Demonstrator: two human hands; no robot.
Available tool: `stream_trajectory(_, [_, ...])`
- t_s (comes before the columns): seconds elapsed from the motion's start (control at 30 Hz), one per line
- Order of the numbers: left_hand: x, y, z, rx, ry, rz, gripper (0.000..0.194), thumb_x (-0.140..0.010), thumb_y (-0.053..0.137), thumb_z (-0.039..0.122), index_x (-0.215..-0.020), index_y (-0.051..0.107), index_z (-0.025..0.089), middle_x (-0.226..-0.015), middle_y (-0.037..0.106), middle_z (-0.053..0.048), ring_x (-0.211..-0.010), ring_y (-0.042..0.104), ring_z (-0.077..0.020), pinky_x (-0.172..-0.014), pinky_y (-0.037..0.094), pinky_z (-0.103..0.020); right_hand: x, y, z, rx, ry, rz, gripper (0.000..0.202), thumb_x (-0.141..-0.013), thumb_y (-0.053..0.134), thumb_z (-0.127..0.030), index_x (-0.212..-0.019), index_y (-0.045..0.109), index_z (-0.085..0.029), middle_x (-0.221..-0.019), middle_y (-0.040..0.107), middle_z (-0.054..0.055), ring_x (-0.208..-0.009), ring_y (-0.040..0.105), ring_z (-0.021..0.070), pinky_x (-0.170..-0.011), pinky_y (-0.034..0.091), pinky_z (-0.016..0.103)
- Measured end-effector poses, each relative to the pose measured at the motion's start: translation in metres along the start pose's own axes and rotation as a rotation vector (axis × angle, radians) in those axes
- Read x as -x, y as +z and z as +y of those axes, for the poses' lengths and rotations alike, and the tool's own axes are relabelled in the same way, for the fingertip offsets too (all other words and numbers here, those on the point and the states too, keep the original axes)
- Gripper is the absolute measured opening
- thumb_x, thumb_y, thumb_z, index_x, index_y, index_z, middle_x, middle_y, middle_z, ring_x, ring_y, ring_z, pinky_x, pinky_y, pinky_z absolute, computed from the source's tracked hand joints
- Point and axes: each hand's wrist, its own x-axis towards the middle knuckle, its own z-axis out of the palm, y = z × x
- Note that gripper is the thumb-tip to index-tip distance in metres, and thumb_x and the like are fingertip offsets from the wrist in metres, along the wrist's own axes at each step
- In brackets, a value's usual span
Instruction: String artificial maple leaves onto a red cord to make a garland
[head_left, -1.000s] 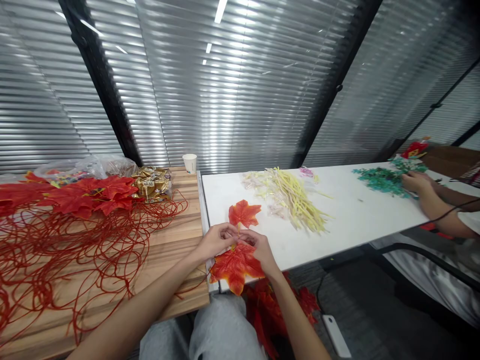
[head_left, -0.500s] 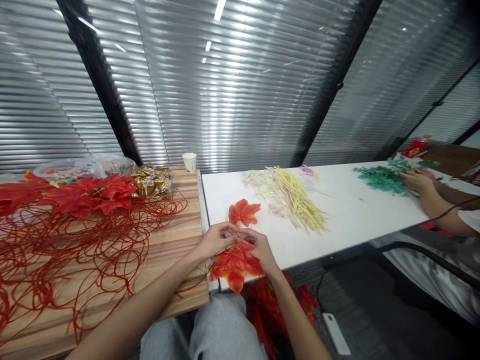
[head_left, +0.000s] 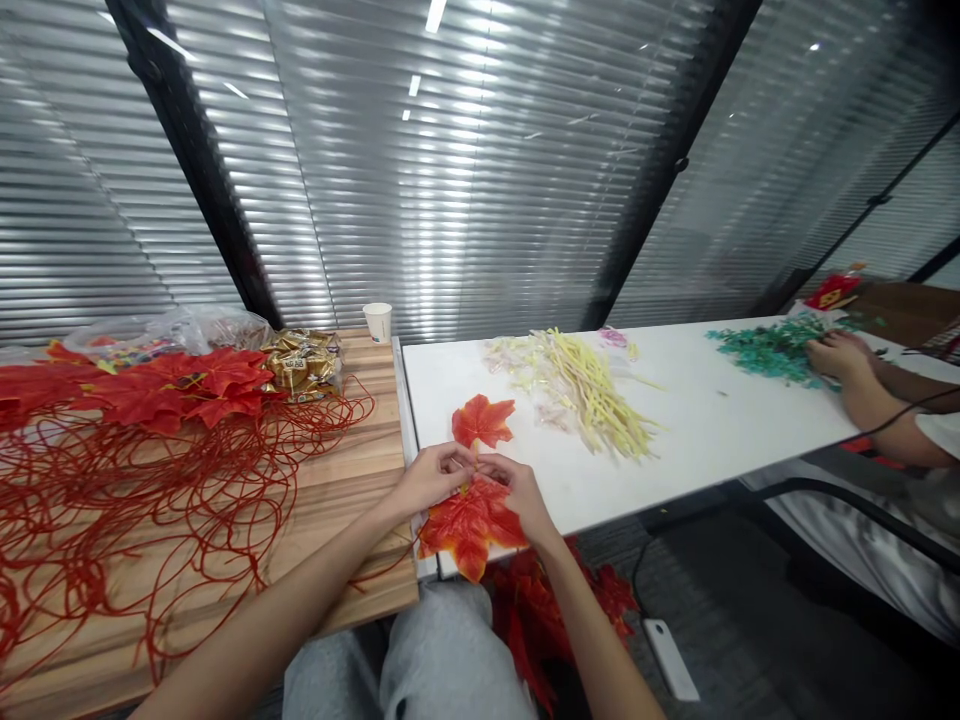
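My left hand [head_left: 435,478] and my right hand [head_left: 519,492] meet at the near end of the white table, fingertips pinched together. Between them they grip the yellowish stems of artificial maple leaves. One orange-red maple leaf [head_left: 482,420] points away beyond my fingers. A larger maple leaf [head_left: 471,525] hangs on the near side, below my hands and over the table's edge. My fingers hide the exact point where the stems meet. A thin red cord [head_left: 379,573] runs from the wooden table toward the larger leaf.
Tangled red cords [head_left: 187,490] and more maple leaves [head_left: 180,385] cover the wooden table [head_left: 371,415]. A paper cup [head_left: 378,322] stands behind. Yellow strips [head_left: 596,390] lie on the white table [head_left: 675,430]. A co-worker's hands [head_left: 840,355] handle green foliage [head_left: 769,350]. Red leaves [head_left: 525,610] hang below.
The far leaf has tilted slightly left. My hands keep their pinch in nearly the same place, and the co-worker's hands have shifted a little.
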Motion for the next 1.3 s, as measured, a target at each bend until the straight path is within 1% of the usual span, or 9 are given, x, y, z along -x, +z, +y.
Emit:
stream_trajectory(0.1, [-0.0002,0.0003,0.0012,0.006,-0.001,0.002,0.012,-0.072,0.057,0.020,-0.081,0.060,0.012,-0.079,0.062,-0.004,-0.069,0.056,-0.0118,-0.066,0.043,-0.023,0.0003,0.0002,-0.0013,0.002,-0.001,0.000,0.026,-0.070,0.060,-0.022,-0.094,0.063,-0.015,-0.074,0.065,0.003,-0.067,0.060,0.0165,-0.064,0.048,0.028])
stream_trajectory(0.37, [-0.0009,0.0002,-0.0008,0.009,-0.003,-0.004,0.012,-0.072,0.057,0.019,-0.081,0.060,0.012,-0.079,0.063,-0.004,-0.069,0.056,-0.0121,-0.066,0.043,-0.023,0.0005,0.0006,-0.0050,0.001,0.008,-0.005,0.025,-0.069,0.061,-0.022,-0.092,0.063,-0.015,-0.074,0.065,0.003,-0.069,0.061,0.0174,-0.065,0.048,0.029])
stream_trajectory(0.6, [0.0007,0.0001,0.0049,-0.015,-0.003,-0.006,0.010,-0.072,0.056,0.017,-0.079,0.060,0.013,-0.077,0.062,-0.003,-0.069,0.055,-0.0115,-0.065,0.043,-0.022,0.0004,-0.0001,-0.0033,-0.002,0.002,-0.011,0.026,-0.068,0.061,-0.021,-0.093,0.063,-0.016,-0.075,0.065,0.003,-0.069,0.061,0.0173,-0.066,0.048,0.029])
stream_trajectory(0.87, [-0.0009,-0.0003,-0.0027,-0.037,0.016,-0.015,0.012,-0.074,0.055,0.020,-0.080,0.061,0.013,-0.079,0.063,-0.004,-0.072,0.057,-0.0130,-0.068,0.044,-0.023,0.0006,-0.0003,-0.0029,0.017,0.010,0.002,0.028,-0.066,0.060,-0.017,-0.094,0.063,-0.015,-0.076,0.066,0.003,-0.070,0.060,0.0173,-0.066,0.048,0.029])
stream_trajectory(1.13, [-0.0002,-0.0006,-0.0010,-0.048,0.021,-0.020,0.012,-0.075,0.054,0.022,-0.080,0.061,0.013,-0.079,0.063,-0.004,-0.071,0.056,-0.0125,-0.066,0.043,-0.022,0.0005,-0.0008,-0.0010,0.013,0.011,0.004,0.031,-0.063,0.061,-0.016,-0.094,0.063,-0.015,-0.075,0.065,0.003,-0.070,0.060,0.0172,-0.065,0.047,0.028])
stream_trajectory(1.3, [-0.0008,-0.0002,-0.0032,-0.067,0.026,-0.019,0.012,-0.074,0.054,0.021,-0.081,0.061,0.014,-0.079,0.063,-0.003,-0.071,0.056,-0.0129,-0.066,0.043,-0.022,0.0009,-0.0008,-0.0024,0.030,0.016,0.010,0.029,-0.065,0.060,-0.018,-0.093,0.063,-0.014,-0.075,0.065,0.003,-0.069,0.059,0.0175,-0.065,0.047,0.028])
